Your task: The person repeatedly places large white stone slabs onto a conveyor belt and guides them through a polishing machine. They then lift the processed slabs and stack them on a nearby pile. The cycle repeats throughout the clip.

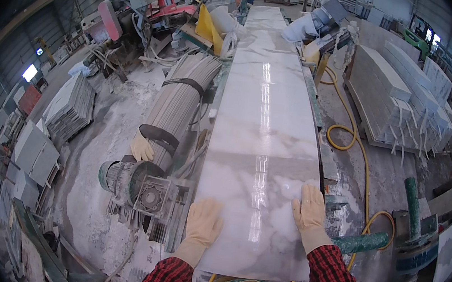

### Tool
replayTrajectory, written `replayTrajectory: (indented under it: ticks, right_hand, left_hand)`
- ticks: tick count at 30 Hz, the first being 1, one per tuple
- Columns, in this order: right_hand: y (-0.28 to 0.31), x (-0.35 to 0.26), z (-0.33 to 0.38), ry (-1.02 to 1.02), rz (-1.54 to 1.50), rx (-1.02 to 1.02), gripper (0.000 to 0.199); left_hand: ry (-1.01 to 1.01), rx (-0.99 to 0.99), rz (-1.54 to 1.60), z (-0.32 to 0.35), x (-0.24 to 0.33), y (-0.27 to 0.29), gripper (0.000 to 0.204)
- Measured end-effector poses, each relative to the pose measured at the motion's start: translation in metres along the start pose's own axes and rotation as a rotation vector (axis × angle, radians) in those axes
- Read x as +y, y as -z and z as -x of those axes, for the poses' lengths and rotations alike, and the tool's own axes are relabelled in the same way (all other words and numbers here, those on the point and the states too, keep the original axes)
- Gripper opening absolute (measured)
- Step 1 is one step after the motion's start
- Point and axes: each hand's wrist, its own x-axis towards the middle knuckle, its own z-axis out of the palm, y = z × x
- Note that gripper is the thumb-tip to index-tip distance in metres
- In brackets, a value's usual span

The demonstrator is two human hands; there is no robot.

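Note:
A long glossy white marble slab (262, 123) with grey veins runs away from me along a conveyor line. My left hand (203, 222), in a pale work glove, lies flat on the slab's near left corner. My right hand (311, 209), gloved the same way, presses flat on the slab near its right edge. Both forearms wear red and black checked sleeves. Neither hand holds anything.
A grey motor and gearbox (138, 186) sits left of the slab beside a strapped bundle of thin strips (180, 101) with a spare glove (141, 147) on it. A yellow hose (350, 139) snakes across the dusty floor on the right. Stacked stone slabs (406, 95) stand far right.

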Motion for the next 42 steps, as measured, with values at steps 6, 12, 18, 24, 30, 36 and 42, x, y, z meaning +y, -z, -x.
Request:
replayTrajectory:
  ticks: [6, 12, 18, 24, 30, 36, 42]
  right_hand:
    - [0.001, -0.002, 0.004, -0.012, 0.008, -0.004, 0.067]
    - [0.004, -0.004, 0.007, -0.031, 0.0, -0.037, 0.067]
    - [0.01, -0.007, 0.01, -0.015, -0.018, -0.008, 0.065]
    - [0.012, -0.008, 0.013, -0.015, -0.019, 0.006, 0.063]
    - [-0.004, -0.003, 0.057, 0.004, 0.014, 0.076, 0.062]
    - [0.041, -0.031, 0.148, 0.039, -0.088, 0.051, 0.056]
    - [0.086, -0.06, 0.222, -0.085, -0.101, -0.044, 0.053]
  left_hand:
    - [-0.025, 0.04, 0.004, 0.004, 0.0, -0.001, 0.057]
    - [-0.027, 0.039, 0.013, 0.006, 0.002, 0.001, 0.056]
    - [-0.013, 0.042, -0.004, 0.014, 0.002, -0.004, 0.056]
    - [-0.018, 0.057, -0.024, 0.016, 0.002, -0.003, 0.052]
    - [0.036, -0.089, -0.032, 0.016, 0.003, 0.003, 0.052]
    - [0.027, -0.083, -0.026, 0.031, -0.004, 0.002, 0.055]
    - [0.023, -0.042, -0.106, 0.028, -0.005, -0.009, 0.059]
